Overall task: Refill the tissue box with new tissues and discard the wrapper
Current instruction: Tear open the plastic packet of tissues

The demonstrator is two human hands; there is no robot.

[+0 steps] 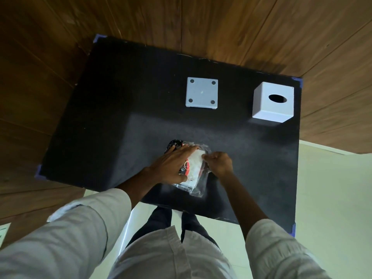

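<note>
1 clear-plastic tissue pack with red-black print point(192, 168) is lying near the front edge of the black table point(120, 109). Left hand point(171, 166) is pressing it flat, fingers spread; right hand point(218, 163) is pinching the wrapper edge, fingertips together. 1 white cube tissue box point(271, 102) and 1 white square base plate point(202, 93) are sitting well apart at the back.

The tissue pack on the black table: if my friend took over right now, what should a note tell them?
Left hand: pressed flat on the clear plastic-wrapped tissue pack with red and black print, holding it down on the black table.
Right hand: pinching the wrapper's right edge; the white tissues show through the plastic.
White cube tissue box cover with an oval slot: far right, standing apart.
White square base plate with four dots: far centre, lying separately.
Done: box taken apart.
Left: get the tissues out, load them, refit the base, discard the wrapper.
</note>
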